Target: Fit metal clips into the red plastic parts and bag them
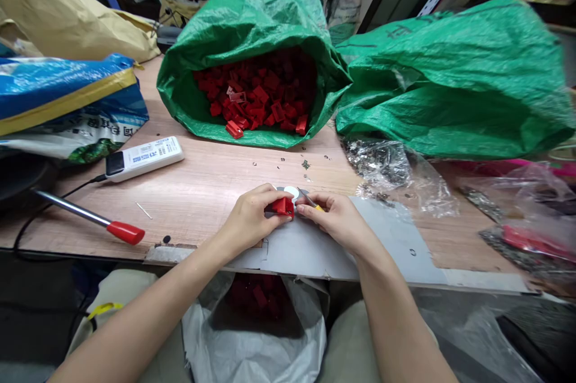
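My left hand point(249, 216) grips a small red plastic housing point(282, 207) between thumb and fingers, above the grey sheet point(310, 251) on the table. Close by on the right, my right hand point(333, 215) is closed on a thin pointed metal tool with a yellow grip point(319, 208). The tool's tip points up and left beside the housing. Whether the right fingertips also pinch a tiny part is too small to tell. Behind the housing lies a white round spot point(291, 192) on the sheet.
A green woven sack point(252, 11) full of red plastic pieces point(261, 101) opens toward me. Another green sack point(450, 83) and plastic bags of small metal parts point(382, 161) are on the right. At left are a white device point(144, 159) and a red-tipped lever point(126, 232). A pale bag point(256, 347) hangs below the edge.
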Motion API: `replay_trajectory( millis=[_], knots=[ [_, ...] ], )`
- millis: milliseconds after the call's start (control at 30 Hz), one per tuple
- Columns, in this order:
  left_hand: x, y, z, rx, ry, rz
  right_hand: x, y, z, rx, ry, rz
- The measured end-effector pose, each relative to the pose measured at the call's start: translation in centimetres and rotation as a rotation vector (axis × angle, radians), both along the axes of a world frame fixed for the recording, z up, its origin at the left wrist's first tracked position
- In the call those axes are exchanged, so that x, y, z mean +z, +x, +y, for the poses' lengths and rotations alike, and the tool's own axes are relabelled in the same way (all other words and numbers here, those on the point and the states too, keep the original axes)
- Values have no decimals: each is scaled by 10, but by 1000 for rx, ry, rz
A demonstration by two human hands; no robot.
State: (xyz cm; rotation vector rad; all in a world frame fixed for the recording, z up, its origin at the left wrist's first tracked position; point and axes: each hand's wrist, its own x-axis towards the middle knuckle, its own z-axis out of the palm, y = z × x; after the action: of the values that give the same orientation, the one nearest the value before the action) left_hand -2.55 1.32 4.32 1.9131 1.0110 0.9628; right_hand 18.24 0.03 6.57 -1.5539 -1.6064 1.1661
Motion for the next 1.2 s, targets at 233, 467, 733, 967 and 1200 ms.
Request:
replay_trajectory(
  millis=[233,467,733,967,1200],
  knots=[
    [0,0,1,-15,11,3,-4,-4,1,-1,-32,31],
    [-3,0,1,-50,68,32,-7,-5,1,-24,-43,25],
    [-2,-3,3,-79,75,89,-9,-6,2,-33,-10,-15],
    [0,-2,3,-77,60,60,-14,-7,4,-38,24,0],
    [-3,-2,2,-60,71,52,1,11,2,25,-91,80]
  ],
)
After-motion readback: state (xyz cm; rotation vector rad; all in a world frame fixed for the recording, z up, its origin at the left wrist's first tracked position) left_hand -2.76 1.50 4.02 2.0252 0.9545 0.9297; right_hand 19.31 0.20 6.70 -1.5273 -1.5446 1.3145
